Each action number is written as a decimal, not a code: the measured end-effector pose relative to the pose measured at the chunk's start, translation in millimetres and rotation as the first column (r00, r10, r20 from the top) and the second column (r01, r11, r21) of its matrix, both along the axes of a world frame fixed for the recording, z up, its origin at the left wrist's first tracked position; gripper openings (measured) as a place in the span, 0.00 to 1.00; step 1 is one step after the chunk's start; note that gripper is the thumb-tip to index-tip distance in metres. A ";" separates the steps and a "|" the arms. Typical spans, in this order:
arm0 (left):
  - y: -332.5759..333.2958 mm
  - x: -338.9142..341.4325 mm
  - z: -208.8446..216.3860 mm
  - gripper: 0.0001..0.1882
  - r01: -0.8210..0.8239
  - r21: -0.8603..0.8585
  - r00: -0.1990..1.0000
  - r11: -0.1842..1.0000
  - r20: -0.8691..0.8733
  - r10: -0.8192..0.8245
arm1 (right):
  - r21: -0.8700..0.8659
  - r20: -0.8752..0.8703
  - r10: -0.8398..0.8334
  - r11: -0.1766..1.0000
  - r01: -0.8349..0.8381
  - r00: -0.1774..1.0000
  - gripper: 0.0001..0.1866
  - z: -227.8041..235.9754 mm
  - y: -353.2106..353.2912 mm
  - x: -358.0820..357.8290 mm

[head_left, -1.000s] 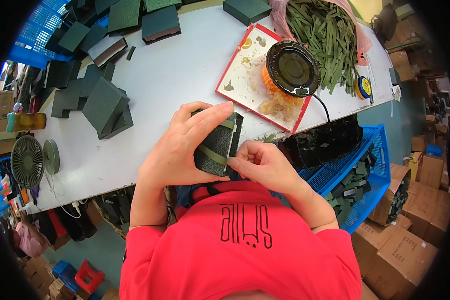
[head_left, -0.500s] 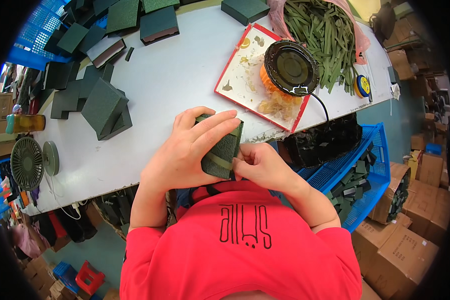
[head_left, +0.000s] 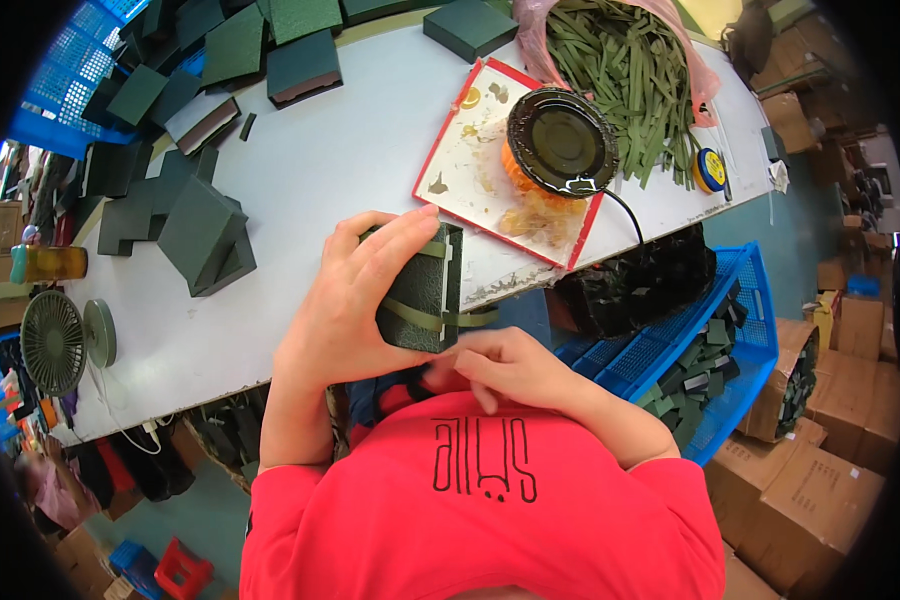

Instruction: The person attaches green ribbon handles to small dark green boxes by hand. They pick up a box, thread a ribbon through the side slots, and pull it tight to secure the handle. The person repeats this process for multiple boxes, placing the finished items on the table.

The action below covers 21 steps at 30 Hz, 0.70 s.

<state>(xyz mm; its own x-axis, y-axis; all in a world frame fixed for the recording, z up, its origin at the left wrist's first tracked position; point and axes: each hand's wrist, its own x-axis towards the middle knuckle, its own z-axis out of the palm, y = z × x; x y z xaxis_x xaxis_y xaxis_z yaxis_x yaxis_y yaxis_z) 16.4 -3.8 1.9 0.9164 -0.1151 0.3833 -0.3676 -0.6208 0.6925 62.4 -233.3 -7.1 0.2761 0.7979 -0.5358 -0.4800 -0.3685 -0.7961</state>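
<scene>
My left hand [head_left: 345, 290] is wrapped round a small dark green textured box [head_left: 417, 288] and holds it up at the front edge of the table. Olive-green ribbon [head_left: 410, 315] crosses the box in two bands, and a loose ribbon end [head_left: 478, 318] sticks out past its right side. Just below and right of the box is my right hand [head_left: 505, 362], apart from the ribbon end, with its fingers loosely bent and spread. Part of its fingertips is blurred against my red shirt, and nothing shows in them.
Dark green boxes [head_left: 202, 235] lie at the left and back of the white table [head_left: 240, 340]. A black round-topped pot [head_left: 562, 140] stands on a glue-stained, red-edged board [head_left: 460, 150]. Behind it lies a pile of green ribbon strips [head_left: 630, 85]. A blue crate [head_left: 760, 330] with small green pieces stands right.
My right hand has let go of the ribbon at the box's side and moved down toward my shirt. The ribbon end now sticks out free. My left hand still holds the box, slightly turned.
</scene>
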 end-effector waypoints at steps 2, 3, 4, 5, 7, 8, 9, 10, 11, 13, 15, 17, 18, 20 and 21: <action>-4.2 -0.3 -0.3 0.55 0.019 -0.010 1.000 1.000 0.000 -0.019 | 0.072 -0.130 -0.174 0.980 0.184 0.976 0.13 -9.2 -0.5 -3.5; -4.6 -1.1 -0.9 0.55 0.029 -0.009 1.000 1.000 -0.002 -0.029 | 0.094 -0.164 -0.303 0.943 0.321 0.939 0.14 -10.5 -0.9 -5.3; -4.8 -2.1 -1.3 0.55 0.039 -0.008 0.999 0.999 -0.003 -0.039 | 0.112 -0.201 -0.424 0.886 0.451 0.883 0.15 -11.2 -1.7 -7.2; -4.2 -4.0 -0.7 0.56 0.041 0.009 0.999 0.999 -0.028 -0.041 | 0.124 -0.240 -0.536 0.810 0.573 0.809 0.16 -12.6 -3.1 -8.6; -2.1 -7.2 1.2 0.58 0.045 0.044 0.996 0.998 -0.076 -0.041 | 0.161 -0.254 -0.613 0.736 0.658 0.748 0.14 -19.3 -10.8 -6.5; -1.6 -8.5 0.7 0.58 0.042 0.042 0.996 0.998 -0.080 -0.039 | 0.169 -0.239 -0.643 0.710 0.683 0.728 0.12 -21.2 -13.1 -6.0; -1.3 -9.4 -0.1 0.58 0.040 0.040 0.996 0.998 -0.083 -0.036 | 0.177 -0.225 -0.672 0.684 0.707 0.706 0.12 -21.9 -14.4 -5.8; -0.9 -10.1 -0.9 0.58 0.037 0.037 0.996 0.999 -0.087 -0.033 | 0.136 -0.200 -0.704 0.668 0.731 0.681 0.11 -18.9 -15.1 -7.7; -0.1 -10.8 -1.2 0.58 0.033 0.041 0.995 0.999 -0.090 -0.029 | 0.168 -0.245 -0.728 0.619 0.767 0.640 0.12 -19.7 -17.3 -6.2; 1.6 -12.0 -1.8 0.58 0.024 0.048 0.995 0.999 -0.097 -0.020 | 0.221 -0.337 -0.761 0.509 0.832 0.555 0.15 -23.3 -27.8 1.9; 6.8 -17.8 -1.8 0.58 -0.027 0.056 0.991 0.998 -0.133 0.034 | 0.224 -0.349 -0.823 0.391 0.893 0.448 0.17 -20.9 -38.1 11.6; 8.8 -20.0 -2.0 0.57 -0.071 0.048 0.986 0.996 -0.144 0.078 | 0.281 -0.399 -0.830 0.293 0.914 0.389 0.18 -23.8 -51.3 24.5; 9.4 -20.1 -2.1 0.56 -0.091 0.036 0.986 0.995 -0.139 0.095 | 0.259 -0.366 -0.863 0.264 0.929 0.348 0.18 -21.5 -54.6 28.5; 10.7 -18.7 -2.3 0.54 -0.110 0.035 0.987 0.993 -0.115 0.114 | 0.193 -0.294 -0.913 0.234 0.953 0.284 0.20 -9.0 -50.2 32.8; 11.1 -17.9 -2.2 0.56 -0.097 0.050 0.988 0.994 -0.115 0.103 | 0.125 -0.130 -0.847 0.502 0.856 0.515 0.20 -2.2 -51.5 32.2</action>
<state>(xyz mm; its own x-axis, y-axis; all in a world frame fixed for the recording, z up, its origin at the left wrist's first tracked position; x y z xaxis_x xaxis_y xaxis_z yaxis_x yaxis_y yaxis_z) -1.5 7.4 -0.3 0.9625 -0.0349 0.2691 -0.2201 -0.6809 0.6985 94.6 -284.8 -9.3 0.8471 0.2601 -0.4634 -0.5304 0.3613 -0.7669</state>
